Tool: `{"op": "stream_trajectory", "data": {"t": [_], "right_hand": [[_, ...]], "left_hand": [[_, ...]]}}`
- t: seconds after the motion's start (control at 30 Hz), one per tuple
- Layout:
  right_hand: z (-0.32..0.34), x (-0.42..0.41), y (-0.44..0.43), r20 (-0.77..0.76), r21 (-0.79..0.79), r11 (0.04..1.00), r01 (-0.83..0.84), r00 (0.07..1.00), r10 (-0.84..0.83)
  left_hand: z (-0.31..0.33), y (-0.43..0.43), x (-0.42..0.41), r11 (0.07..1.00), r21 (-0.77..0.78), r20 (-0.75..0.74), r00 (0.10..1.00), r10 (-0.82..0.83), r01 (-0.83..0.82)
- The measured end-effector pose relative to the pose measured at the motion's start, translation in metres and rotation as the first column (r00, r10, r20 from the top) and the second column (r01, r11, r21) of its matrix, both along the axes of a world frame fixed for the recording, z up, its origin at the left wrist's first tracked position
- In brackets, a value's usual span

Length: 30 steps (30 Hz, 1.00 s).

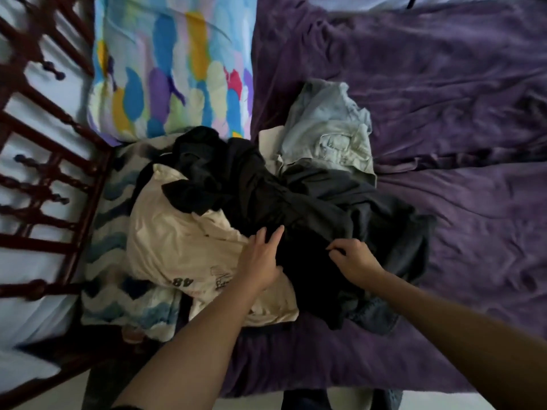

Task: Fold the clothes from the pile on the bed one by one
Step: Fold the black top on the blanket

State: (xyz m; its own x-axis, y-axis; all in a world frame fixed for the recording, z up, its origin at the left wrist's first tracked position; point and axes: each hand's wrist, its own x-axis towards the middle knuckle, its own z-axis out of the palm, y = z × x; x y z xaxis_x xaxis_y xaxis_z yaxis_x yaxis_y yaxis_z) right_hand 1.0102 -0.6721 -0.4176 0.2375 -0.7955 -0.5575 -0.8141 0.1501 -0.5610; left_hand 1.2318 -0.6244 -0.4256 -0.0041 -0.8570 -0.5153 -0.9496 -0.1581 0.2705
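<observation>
Left fingers (275,236) are straight and spread, lying flat where the black garment (260,196) meets the cream shirt (177,250). The left hand (262,258) holds nothing. Right fingers (336,248) are curled, with thumb and forefinger tips closed on a fold of the same black garment. We take the right hand (353,260) to be pinching it, though the dark cloth hides the exact hold. The garment lies across the top of the pile (310,184), near-centre on the bed. Around it, all crumpled, are the cream shirt to the left, a grey garment (373,202) to the right, light jeans (325,134) on the far side and dark jeans (376,318) at the near-right fringe. We see no folded piece anywhere, so we judge the task barely begun: the first item is being picked out and the whole pile is left. For room, the purple blanket (444,113) runs wide to the right and far, wrinkled but bare, and we judge it the likely place to spread things out. The left is tight. A wavy blue-and-white cloth (118,291) lies under the pile, a pillow (174,63) sits far-left, and the wooden rail (44,173) bounds that side. The blanket's near edge runs under the forearms, so there is little room there.
</observation>
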Motion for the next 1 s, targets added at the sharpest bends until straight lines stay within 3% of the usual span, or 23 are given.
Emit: {"op": "stream_trajectory", "data": {"t": [0.13,0.33,0.53,0.77,0.9,1.0], "right_hand": [[0.051,-0.033,-0.017,0.167,-0.117,0.986,0.119,0.981,-0.098],[0.109,-0.106,-0.022,0.130,-0.261,0.933,0.248,0.967,-0.220],[0.192,-0.148,-0.037,0.279,-0.473,0.785,0.401,0.913,-0.299],[0.318,-0.164,-0.049,0.344,-0.708,0.624,0.331,0.933,-0.105],[0.370,-0.169,-0.052,0.361,-0.740,0.579,0.342,0.928,-0.086],[0.386,-0.174,-0.049,0.297,-0.760,0.567,0.318,0.946,-0.133]], "left_hand": [[0.001,-0.035,-0.023,0.985,-0.001,0.027,0.985,-0.173,0.173],[0.048,-0.060,-0.046,0.944,-0.246,-0.046,0.971,-0.236,0.218],[0.174,-0.074,-0.058,0.870,-0.488,-0.382,0.914,-0.136,-0.074],[0.332,-0.038,-0.074,0.670,-0.663,-0.502,0.862,-0.069,-0.332],[0.395,-0.008,-0.083,0.721,-0.589,-0.625,0.771,-0.121,-0.364],[0.417,0.010,-0.095,0.728,-0.610,-0.579,0.804,-0.139,-0.313]]}}
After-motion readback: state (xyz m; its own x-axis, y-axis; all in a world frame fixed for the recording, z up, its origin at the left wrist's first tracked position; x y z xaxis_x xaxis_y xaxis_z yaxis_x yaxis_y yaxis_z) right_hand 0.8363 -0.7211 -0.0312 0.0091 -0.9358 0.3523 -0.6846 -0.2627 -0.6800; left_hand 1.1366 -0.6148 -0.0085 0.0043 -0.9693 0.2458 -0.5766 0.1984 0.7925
